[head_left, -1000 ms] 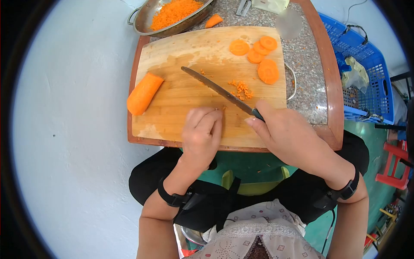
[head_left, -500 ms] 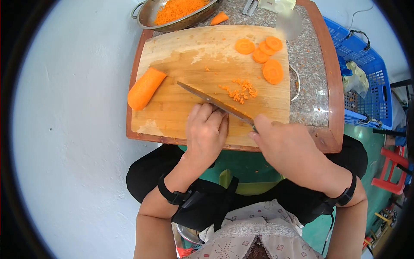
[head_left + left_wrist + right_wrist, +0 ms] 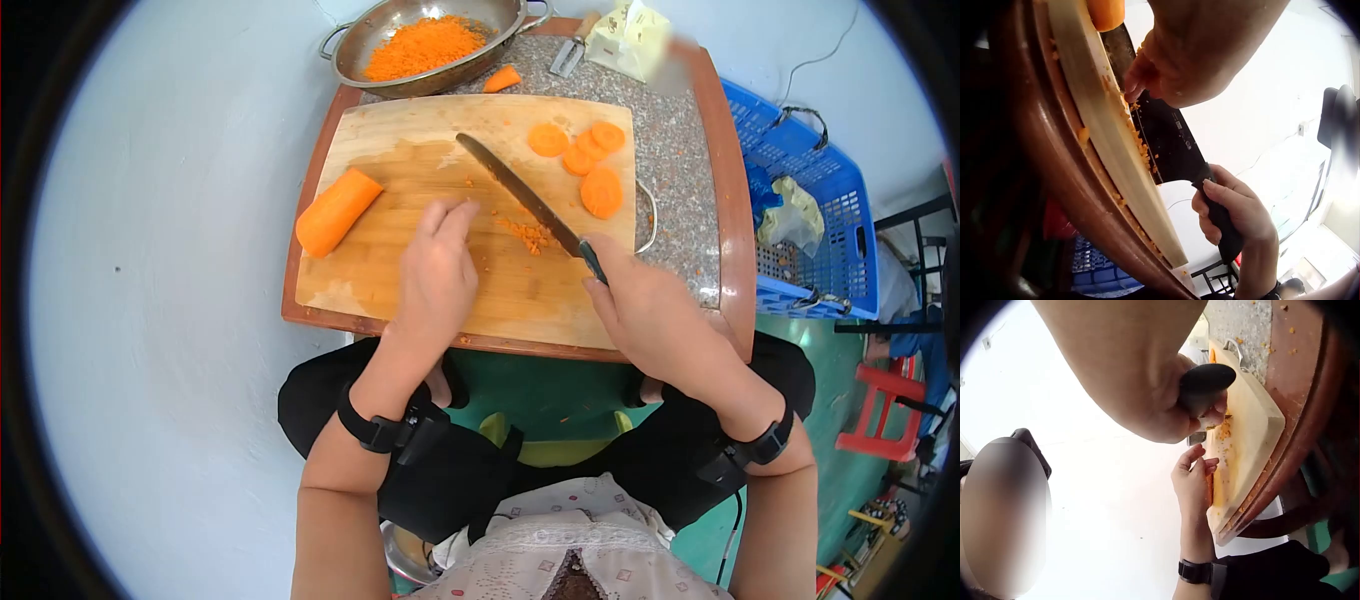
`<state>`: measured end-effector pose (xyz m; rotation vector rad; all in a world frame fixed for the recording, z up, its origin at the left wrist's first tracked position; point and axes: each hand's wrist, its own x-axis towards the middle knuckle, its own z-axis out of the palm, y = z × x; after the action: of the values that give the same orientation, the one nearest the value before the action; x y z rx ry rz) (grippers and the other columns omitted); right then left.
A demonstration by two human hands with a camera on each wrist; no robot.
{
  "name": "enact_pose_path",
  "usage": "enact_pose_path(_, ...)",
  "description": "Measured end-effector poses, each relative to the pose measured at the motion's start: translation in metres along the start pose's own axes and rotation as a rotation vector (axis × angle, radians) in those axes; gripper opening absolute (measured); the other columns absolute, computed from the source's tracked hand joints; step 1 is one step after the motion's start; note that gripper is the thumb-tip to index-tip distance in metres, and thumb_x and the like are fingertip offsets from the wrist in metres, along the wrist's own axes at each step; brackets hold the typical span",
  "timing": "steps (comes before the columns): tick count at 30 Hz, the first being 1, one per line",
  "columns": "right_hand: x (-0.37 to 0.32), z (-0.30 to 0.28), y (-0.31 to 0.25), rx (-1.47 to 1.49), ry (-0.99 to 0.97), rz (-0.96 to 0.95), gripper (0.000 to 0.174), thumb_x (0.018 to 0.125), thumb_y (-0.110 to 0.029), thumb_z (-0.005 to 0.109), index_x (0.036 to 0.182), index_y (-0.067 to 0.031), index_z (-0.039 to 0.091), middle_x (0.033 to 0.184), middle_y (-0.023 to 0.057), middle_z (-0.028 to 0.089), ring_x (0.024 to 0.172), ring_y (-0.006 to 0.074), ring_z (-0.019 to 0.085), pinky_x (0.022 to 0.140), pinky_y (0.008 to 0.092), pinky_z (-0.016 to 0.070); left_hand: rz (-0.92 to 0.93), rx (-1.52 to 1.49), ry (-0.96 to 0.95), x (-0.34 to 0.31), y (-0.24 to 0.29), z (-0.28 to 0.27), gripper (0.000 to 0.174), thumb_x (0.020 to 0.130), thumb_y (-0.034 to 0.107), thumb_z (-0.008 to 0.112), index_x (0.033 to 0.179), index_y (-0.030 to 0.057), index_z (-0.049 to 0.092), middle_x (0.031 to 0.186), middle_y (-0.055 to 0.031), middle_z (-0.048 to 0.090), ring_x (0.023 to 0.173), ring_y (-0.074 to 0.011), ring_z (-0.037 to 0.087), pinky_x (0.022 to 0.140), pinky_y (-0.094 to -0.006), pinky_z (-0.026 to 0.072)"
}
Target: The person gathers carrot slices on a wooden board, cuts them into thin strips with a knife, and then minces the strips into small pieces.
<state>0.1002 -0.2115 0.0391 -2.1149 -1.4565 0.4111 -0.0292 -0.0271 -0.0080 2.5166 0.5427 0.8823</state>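
Note:
My right hand point(image 3: 650, 305) grips the black handle of a wide-bladed kitchen knife point(image 3: 520, 195). Its dark blade stands on edge over the wooden cutting board point(image 3: 400, 290), beside a small heap of chopped carrot bits point(image 3: 530, 236). Left of the blade, my left hand point(image 3: 438, 275) hovers low, fingers loosely bent and holding nothing visible. The left wrist view shows the fingertips point(image 3: 1135, 84) close to the blade and the carrot bits along the board. A thick piece of carrot point(image 3: 338, 212) lies at the board's left; several carrot slices point(image 3: 601, 192) lie at its upper right.
Behind the board stands a metal pan point(image 3: 352, 75) of chopped carrot, with a carrot end point(image 3: 502, 79) near it. A peeler-like tool point(image 3: 567, 58) and a pale packet point(image 3: 628, 42) lie at the back. A blue basket point(image 3: 850, 215) stands right of the table point(image 3: 736, 250).
The knife has swung away from my left hand, its tip now pointing further up the board. My left hand has lifted off and moved forward and left. The carrot bits sit in a tighter heap.

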Motion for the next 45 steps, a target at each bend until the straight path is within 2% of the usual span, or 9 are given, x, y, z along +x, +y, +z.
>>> enact_pose_path(7,-0.002,-0.007,-0.020,-0.058,-0.023,0.053,0.031,0.094,-0.015,0.052,0.119,0.0029,0.044,0.076,0.0240,0.064,0.071,0.0426,0.064,0.063,0.0507,0.0505,-0.018,0.103,-0.012,0.012,-0.007,-0.011,0.019,0.081,-0.006,0.058,0.099,-0.0039,0.064,0.091,-0.0182,0.063,0.079,-0.0348,0.063,0.071,-0.0391,0.0506)
enact_pose_path(11,0.003,0.009,-0.013,-0.068,-0.014,-0.001,0.031,0.095,-0.015,0.052,0.119,0.0031,0.046,0.074,0.0241,0.064,0.069,0.0435,0.063,0.062,0.0516,0.0502,-0.063,0.160,-0.012,0.012,-0.006,-0.009,0.016,0.082,-0.004,0.058,0.096,-0.0025,0.067,0.088,-0.0190,0.064,0.081,-0.0365,0.063,0.075,-0.0416,0.0497)
enact_pose_path(13,0.005,0.005,-0.018,-0.038,-0.064,0.045,0.032,0.095,-0.016,0.051,0.120,0.0035,0.046,0.074,0.0246,0.064,0.069,0.0437,0.063,0.063,0.0518,0.0501,-0.020,0.193,-0.013,0.011,-0.007,-0.011,0.015,0.081,-0.004,0.057,0.092,-0.0020,0.068,0.086,-0.0188,0.065,0.083,-0.0362,0.063,0.075,-0.0420,0.0497)
enact_pose_path(17,0.005,0.005,-0.026,-0.046,-0.028,-0.005,0.036,0.095,-0.016,0.051,0.124,0.0044,0.044,0.074,0.0254,0.063,0.070,0.0441,0.063,0.063,0.0518,0.0502,0.027,0.255,0.021,0.010,-0.016,-0.010,0.012,0.080,-0.001,0.059,0.088,-0.0013,0.068,0.084,-0.0183,0.066,0.085,-0.0358,0.063,0.076,-0.0424,0.0499)
enact_pose_path(20,0.008,0.012,-0.022,-0.054,-0.043,0.009,0.038,0.094,-0.016,0.052,0.125,0.0049,0.044,0.075,0.0261,0.064,0.071,0.0442,0.063,0.064,0.0516,0.0505,-0.045,0.257,-0.058,0.010,-0.008,-0.019,0.012,0.078,0.004,0.064,0.088,-0.0012,0.068,0.083,-0.0171,0.066,0.086,-0.0348,0.063,0.075,-0.0418,0.0501)
enact_pose_path(26,0.011,0.002,-0.024,-0.073,-0.063,0.082,0.038,0.094,-0.016,0.052,0.125,0.0053,0.045,0.077,0.0270,0.064,0.072,0.0448,0.063,0.065,0.0517,0.0507,-0.204,0.281,-0.438,0.006,0.014,-0.044,0.019,0.076,0.010,0.071,0.091,-0.0023,0.067,0.089,-0.0175,0.064,0.085,-0.0359,0.063,0.075,-0.0432,0.0501)
enact_pose_path(29,0.011,0.003,-0.020,-0.063,-0.054,0.063,0.038,0.094,-0.016,0.052,0.125,0.0051,0.045,0.077,0.0268,0.064,0.072,0.0447,0.063,0.065,0.0517,0.0508,-0.145,0.225,-0.400,0.000,0.006,-0.037,0.020,0.077,0.009,0.071,0.093,-0.0024,0.067,0.092,-0.0182,0.062,0.085,-0.0369,0.062,0.075,-0.0437,0.0501)
enact_pose_path(35,0.007,0.008,-0.025,-0.072,-0.057,0.041,0.037,0.094,-0.015,0.052,0.124,0.0057,0.045,0.075,0.0263,0.063,0.071,0.0445,0.063,0.063,0.0515,0.0507,-0.149,0.297,-0.314,0.002,-0.009,-0.030,0.018,0.080,0.009,0.069,0.094,-0.0029,0.066,0.090,-0.0184,0.063,0.085,-0.0369,0.062,0.074,-0.0436,0.0501)
enact_pose_path(45,0.006,0.003,-0.026,-0.086,-0.017,0.031,0.038,0.094,-0.015,0.052,0.124,0.0060,0.046,0.074,0.0271,0.063,0.069,0.0443,0.063,0.062,0.0516,0.0505,-0.121,0.324,-0.313,0.002,-0.007,-0.031,0.018,0.080,0.010,0.068,0.091,-0.0026,0.066,0.087,-0.0177,0.063,0.084,-0.0358,0.063,0.073,-0.0434,0.0504)
